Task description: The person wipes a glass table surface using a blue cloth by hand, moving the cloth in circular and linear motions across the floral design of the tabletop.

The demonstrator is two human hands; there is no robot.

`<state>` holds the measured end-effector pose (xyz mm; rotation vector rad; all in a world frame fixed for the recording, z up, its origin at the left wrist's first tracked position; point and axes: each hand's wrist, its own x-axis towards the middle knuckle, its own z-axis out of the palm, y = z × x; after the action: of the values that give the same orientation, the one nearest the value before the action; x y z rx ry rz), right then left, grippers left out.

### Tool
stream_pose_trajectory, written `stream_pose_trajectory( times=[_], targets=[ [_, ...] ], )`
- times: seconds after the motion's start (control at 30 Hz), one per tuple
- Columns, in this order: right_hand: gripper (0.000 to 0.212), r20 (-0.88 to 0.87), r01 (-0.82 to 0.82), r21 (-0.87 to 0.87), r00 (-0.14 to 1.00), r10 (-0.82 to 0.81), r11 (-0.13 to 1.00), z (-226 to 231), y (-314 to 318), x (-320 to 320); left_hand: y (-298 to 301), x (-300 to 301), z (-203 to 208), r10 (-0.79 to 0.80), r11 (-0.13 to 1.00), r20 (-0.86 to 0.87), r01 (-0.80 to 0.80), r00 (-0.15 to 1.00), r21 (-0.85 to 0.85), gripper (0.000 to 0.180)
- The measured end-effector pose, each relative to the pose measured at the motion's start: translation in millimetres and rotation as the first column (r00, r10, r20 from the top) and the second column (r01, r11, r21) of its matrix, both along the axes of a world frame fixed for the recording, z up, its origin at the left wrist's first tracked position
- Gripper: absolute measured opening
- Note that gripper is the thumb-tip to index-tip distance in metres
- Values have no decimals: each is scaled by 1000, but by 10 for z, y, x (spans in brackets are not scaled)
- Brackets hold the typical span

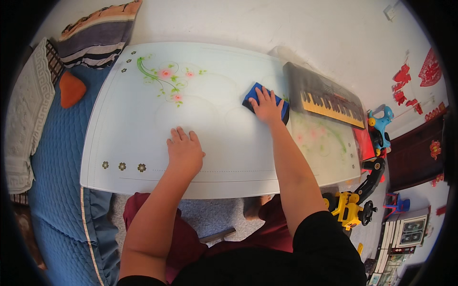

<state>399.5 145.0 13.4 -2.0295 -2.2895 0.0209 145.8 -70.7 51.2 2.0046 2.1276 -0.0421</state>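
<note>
A white glass-topped table (210, 143) with printed pink flowers and green vines stands before me. My left hand (184, 151) rests on its near middle part, palm down with the fingers apart and nothing in them. Farther off and to the right, my right hand (267, 106) presses down on a folded blue cloth (251, 92) with dark sides. Its fingers spread across the top of the cloth, and the palm hides part of it. The cloth lies flat on the tabletop, just left of an electronic keyboard (329, 97).
The keyboard, under a clear cover, takes up the table's far right. A blue quilted sofa (62, 143) with an orange cushion (72, 89) and a striped pillow (98, 35) runs along the left. On the right floor stand a yellow ride-on toy (347, 209) and a blue toy (381, 119).
</note>
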Motion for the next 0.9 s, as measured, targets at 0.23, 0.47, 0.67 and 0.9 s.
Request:
stream_pose_trajectory(
  times=[0.23, 0.47, 0.67, 0.9],
  targets=[
    [69, 16, -75, 34, 997, 74, 997, 35, -709, 44, 54, -4, -33, 2, 1000, 8, -2, 1000, 13, 76],
    [68, 13, -195, 116, 981, 195, 974, 3, -1629, 74, 91, -3, -68, 27, 1000, 5, -27, 1000, -2, 77],
    [68, 35, -240, 111, 971, 238, 964, -6, -2262, -40, 83, -1, -101, 43, 999, 13, -43, 999, -9, 77],
    [68, 46, -264, 84, 964, 261, 961, 37, -2297, -146, 76, -7, -108, 39, 999, 4, -39, 999, -22, 78]
  ],
)
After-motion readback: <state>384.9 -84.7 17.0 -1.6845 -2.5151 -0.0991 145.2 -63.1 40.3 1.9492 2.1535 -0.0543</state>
